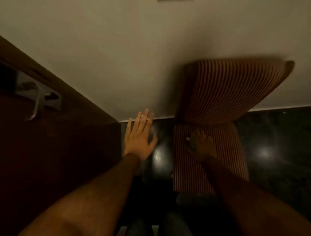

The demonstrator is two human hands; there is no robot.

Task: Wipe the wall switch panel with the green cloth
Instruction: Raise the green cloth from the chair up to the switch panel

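Note:
The light is dim. My left hand (140, 136) is open with its fingers spread, held flat in front of the bottom of the pale wall (117, 50). My right hand (204, 145) lies low over the seat of a striped chair (210, 175). A dark, greenish lump, likely the green cloth (193, 144), shows under its fingers at the left side. Whether the fingers are closed on it is too dark to tell. A thin grey edge at the very top of the wall (175, 0) may be the switch panel; the rest of it is out of view.
The chair's striped backrest (235, 91) leans against the wall at the right. A dark wooden door (50, 151) with a metal handle (37, 99) fills the left. The glossy dark floor (269, 151) reflects lights. My legs show at the bottom.

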